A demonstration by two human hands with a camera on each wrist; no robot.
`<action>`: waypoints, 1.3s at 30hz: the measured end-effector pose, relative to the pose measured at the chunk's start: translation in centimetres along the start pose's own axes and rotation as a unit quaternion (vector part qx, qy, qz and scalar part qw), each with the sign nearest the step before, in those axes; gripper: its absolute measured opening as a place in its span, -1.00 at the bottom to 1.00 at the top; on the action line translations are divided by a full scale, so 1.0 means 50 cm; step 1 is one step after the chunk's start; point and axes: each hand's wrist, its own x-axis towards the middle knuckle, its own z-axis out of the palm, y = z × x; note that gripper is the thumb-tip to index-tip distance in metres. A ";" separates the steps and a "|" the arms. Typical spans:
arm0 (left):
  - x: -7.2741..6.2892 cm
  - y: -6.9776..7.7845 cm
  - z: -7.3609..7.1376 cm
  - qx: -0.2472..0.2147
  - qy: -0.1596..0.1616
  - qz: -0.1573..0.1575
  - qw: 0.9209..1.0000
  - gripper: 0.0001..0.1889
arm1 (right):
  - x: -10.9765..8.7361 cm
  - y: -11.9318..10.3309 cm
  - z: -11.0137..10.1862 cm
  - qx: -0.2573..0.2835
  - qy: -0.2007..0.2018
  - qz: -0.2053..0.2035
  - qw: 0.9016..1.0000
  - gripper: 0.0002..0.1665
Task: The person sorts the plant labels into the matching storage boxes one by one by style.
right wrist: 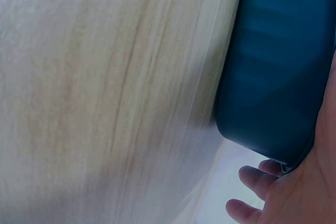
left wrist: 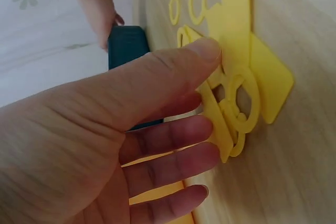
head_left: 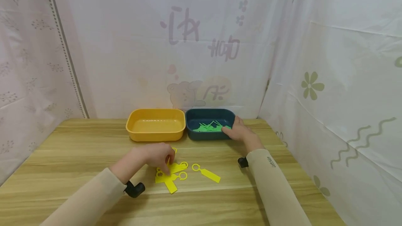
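Observation:
Yellow plastic ring tags [head_left: 171, 185] lie in an overlapping pile on the wooden table. My left hand [head_left: 156, 156] is over this pile; in the left wrist view its thumb tip touches or nearly touches a yellow tag [left wrist: 236, 19], and the other fingers are loosely bent, with a gap to the thumb. Farther right, a single yellow tag [head_left: 209, 174] lies apart. My right hand [head_left: 240, 132] holds the right end of a dark blue bin [head_left: 201, 136], thumb over the rim and fingers outside. Thin green plastic pieces [head_left: 208, 127] lie in that bin.
A yellow bin [head_left: 157, 136] stands directly left of the dark blue one, at the back of the table [head_left: 94, 142]. Behind them hangs a patterned white curtain [head_left: 125, 62], with another curtain side [head_left: 329, 114] along the right.

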 end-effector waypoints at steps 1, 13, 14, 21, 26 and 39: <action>0.001 -0.001 0.002 0.000 0.000 0.000 1.000 -0.72 | -0.001 -0.001 0.000 0.000 -0.002 0.000 1.000 0.32; 0.008 0.000 0.008 0.017 0.007 0.000 1.000 -0.78 | -0.001 0.004 0.004 0.001 0.003 0.007 1.000 0.33; 0.008 0.001 0.007 0.018 0.006 0.000 1.000 -0.79 | 0.000 0.005 0.004 0.001 0.003 0.008 1.000 0.33; 0.004 0.008 0.003 0.022 0.013 0.006 1.000 -0.80 | 0.007 0.009 0.005 0.003 0.004 0.009 1.000 0.35; 0.002 0.010 0.002 0.026 0.013 0.008 1.000 -0.81 | 0.009 0.007 0.004 -0.002 0.006 0.010 1.000 0.35; 0.004 0.001 -0.003 0.032 0.039 0.042 0.998 -0.87 | 0.000 -0.002 0.000 0.000 0.001 0.001 1.000 0.33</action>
